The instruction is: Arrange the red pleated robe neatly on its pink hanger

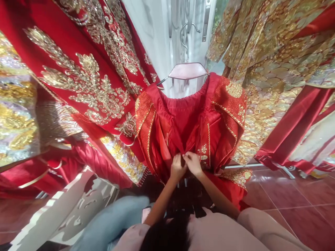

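A red dress (227,115) with gold beaded trim and gold motifs hangs from a metal hanger (187,71) with a pale padded middle. My left hand (178,167) and my right hand (193,163) meet at the lower point of its neck opening. Both have their fingers pinched on the red fabric there. The hands are close together, nearly touching. Whatever small fastening may lie between the fingertips is hidden.
Red garments with gold sequin embroidery (86,87) hang at the left. A gold scale-patterned garment (261,97) hangs at the right. A white cut-out panel (65,209) stands at the lower left, above a reddish tiled floor (295,195).
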Demonstrator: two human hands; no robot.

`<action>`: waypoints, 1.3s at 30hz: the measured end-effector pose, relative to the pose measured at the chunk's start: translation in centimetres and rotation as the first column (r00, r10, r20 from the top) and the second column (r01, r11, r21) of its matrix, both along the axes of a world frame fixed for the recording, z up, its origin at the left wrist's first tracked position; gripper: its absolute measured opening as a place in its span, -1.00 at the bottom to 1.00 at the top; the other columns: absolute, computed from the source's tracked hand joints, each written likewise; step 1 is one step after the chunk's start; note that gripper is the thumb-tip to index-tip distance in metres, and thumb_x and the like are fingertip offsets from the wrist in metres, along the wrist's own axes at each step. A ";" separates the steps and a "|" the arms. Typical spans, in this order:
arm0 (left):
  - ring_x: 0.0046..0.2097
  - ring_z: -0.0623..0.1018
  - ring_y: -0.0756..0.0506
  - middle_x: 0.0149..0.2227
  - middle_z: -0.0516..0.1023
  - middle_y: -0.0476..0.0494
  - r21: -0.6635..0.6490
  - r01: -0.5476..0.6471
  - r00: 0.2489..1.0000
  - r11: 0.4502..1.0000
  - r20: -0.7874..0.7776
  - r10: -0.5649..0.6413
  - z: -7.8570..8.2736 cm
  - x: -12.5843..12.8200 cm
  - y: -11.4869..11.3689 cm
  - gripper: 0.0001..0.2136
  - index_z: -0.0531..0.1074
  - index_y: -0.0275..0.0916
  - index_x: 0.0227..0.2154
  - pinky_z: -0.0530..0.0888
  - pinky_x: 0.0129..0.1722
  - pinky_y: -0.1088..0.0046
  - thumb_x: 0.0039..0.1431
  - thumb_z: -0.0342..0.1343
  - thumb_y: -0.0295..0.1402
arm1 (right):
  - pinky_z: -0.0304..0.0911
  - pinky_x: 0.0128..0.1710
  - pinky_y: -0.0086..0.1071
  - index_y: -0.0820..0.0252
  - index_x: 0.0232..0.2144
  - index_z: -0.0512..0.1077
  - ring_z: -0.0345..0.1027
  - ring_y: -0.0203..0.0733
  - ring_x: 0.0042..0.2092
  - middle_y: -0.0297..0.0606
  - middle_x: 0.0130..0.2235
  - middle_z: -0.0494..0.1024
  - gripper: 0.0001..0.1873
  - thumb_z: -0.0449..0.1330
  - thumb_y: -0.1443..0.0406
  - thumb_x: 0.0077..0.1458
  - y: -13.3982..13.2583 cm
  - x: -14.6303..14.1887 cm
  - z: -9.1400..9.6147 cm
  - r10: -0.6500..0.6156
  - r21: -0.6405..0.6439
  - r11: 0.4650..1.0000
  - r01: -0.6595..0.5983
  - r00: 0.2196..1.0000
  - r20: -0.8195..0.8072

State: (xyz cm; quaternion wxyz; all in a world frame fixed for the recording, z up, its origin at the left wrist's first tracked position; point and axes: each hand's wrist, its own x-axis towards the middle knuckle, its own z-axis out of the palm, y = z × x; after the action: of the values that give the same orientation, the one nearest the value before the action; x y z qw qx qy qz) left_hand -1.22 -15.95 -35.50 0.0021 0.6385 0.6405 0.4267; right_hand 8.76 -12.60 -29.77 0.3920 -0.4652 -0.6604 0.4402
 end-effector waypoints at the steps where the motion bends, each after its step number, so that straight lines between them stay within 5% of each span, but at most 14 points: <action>1: -0.21 0.50 -0.19 -0.34 0.51 -0.26 -0.058 0.008 0.999 0.998 0.036 -0.006 -1.1 0.9 0.5 -0.91 0.38 -0.28 -0.39 0.47 -0.13 0.24 0.04 0.00 -0.45 | 0.00 -0.51 -0.47 0.17 -0.72 0.16 0.05 -0.38 -0.58 -0.42 -0.69 0.21 -0.66 0.07 0.12 -0.07 -0.7 0.0 -0.2 -0.005 -0.030 1.000 0.004 0.999 -0.051; 5: -0.37 0.49 -0.13 -0.52 0.42 -0.15 -0.171 0.009 0.992 0.985 0.126 0.013 -2.4 2.4 2.2 -0.81 0.24 -0.21 -0.61 0.46 -0.29 0.34 0.07 -0.08 -0.49 | -0.01 -0.55 -0.48 0.20 -0.77 0.19 0.03 -0.41 -0.61 -0.41 -0.72 0.20 -0.61 0.13 0.06 -0.17 -1.5 0.5 0.0 0.014 -0.186 0.981 -0.059 0.972 -0.233; 12: -0.39 0.52 -0.06 -0.45 0.51 -0.15 -0.259 0.005 0.967 0.966 0.248 0.061 -2.8 2.3 1.4 -0.80 0.37 -0.23 -0.42 0.40 -0.35 0.46 0.19 -0.15 -0.48 | -0.29 -0.71 -0.52 0.24 -0.73 0.31 -0.14 -0.49 -0.71 -0.42 -0.75 0.19 -0.76 0.19 0.17 -0.35 -0.7 0.6 2.1 -0.078 -0.460 0.870 -0.179 0.870 -0.487; 16: -0.30 0.54 -0.11 -0.35 0.54 -0.25 -0.277 -0.036 0.955 0.960 0.273 0.115 -3.0 2.7 1.6 -0.76 0.40 -0.27 -0.28 0.40 -0.27 0.42 0.25 -0.19 -0.46 | -0.33 -0.72 -0.53 0.26 -0.73 0.33 -0.18 -0.52 -0.71 -0.47 -0.76 0.16 -0.87 0.17 0.28 -0.36 1.5 -1.1 7.0 -0.164 -0.472 0.869 -0.149 0.813 -0.558; 20: -0.29 0.54 -0.15 -0.37 0.52 -0.29 -0.272 -0.041 0.943 0.962 0.308 0.127 -2.8 2.8 1.7 -0.77 0.41 -0.28 -0.35 0.41 -0.22 0.37 0.25 -0.17 -0.44 | -0.31 -0.71 -0.54 0.28 -0.69 0.37 -0.14 -0.53 -0.71 -0.46 -0.74 0.20 -0.87 0.16 0.31 -0.25 3.1 -2.7 12.7 -0.164 -0.360 0.925 -0.124 0.723 -0.671; 23: -0.23 0.53 -0.17 -0.34 0.52 -0.29 -0.251 -0.037 0.927 0.967 0.352 0.127 -2.6 2.9 1.6 -0.78 0.40 -0.26 -0.38 0.41 -0.12 0.31 0.24 -0.16 -0.44 | -0.33 -0.71 -0.53 0.30 -0.68 0.38 -0.13 -0.54 -0.71 -0.45 -0.75 0.23 -0.87 0.16 0.33 -0.22 2.9 -3.5 14.9 -0.161 -0.284 0.954 -0.091 0.645 -0.747; 28: -0.04 0.49 -0.19 -0.19 0.51 -0.35 -0.198 -0.020 0.877 0.980 0.468 0.113 -1.8 3.8 1.8 -0.80 0.40 -0.29 -0.34 0.31 0.11 0.21 0.22 -0.15 -0.46 | -0.27 -0.69 -0.51 0.26 -0.67 0.36 -0.10 -0.51 -0.70 -0.45 -0.75 0.25 -0.86 0.15 0.30 -0.19 2.8 -4.1 15.0 -0.110 -0.182 0.982 -0.048 0.639 -0.761; 32: -0.07 0.50 -0.15 -0.15 0.52 -0.32 -0.186 0.036 0.793 0.982 0.603 0.085 -1.3 4.3 1.2 -0.73 0.39 -0.33 -0.22 0.40 0.01 0.30 0.27 -0.22 -0.38 | -0.19 -0.67 -0.49 0.22 -0.64 0.37 -0.06 -0.48 -0.69 -0.48 -0.77 0.21 -0.79 0.18 0.19 -0.19 3.3 -3.5 13.7 -0.020 -0.053 0.998 -0.024 0.718 -0.696; 39: -0.12 0.53 -0.19 -0.24 0.59 -0.16 -0.260 0.286 0.668 0.922 0.744 0.002 0.9 -0.7 -3.4 -0.71 0.50 -0.29 -0.27 0.45 -0.06 0.30 0.13 0.03 -0.19 | -0.11 -0.64 -0.48 0.19 -0.57 0.35 -0.03 -0.43 -0.66 -0.48 -0.71 0.20 -0.70 0.13 0.07 -0.08 3.5 -2.2 12.4 0.052 -0.017 0.997 -0.077 0.811 -0.583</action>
State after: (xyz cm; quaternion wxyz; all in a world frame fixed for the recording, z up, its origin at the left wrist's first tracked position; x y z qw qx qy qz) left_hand -1.90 -19.35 -34.62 0.4066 0.4515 0.5990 0.5215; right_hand 6.55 -9.08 -17.38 0.5507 -0.2934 -0.5154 0.5874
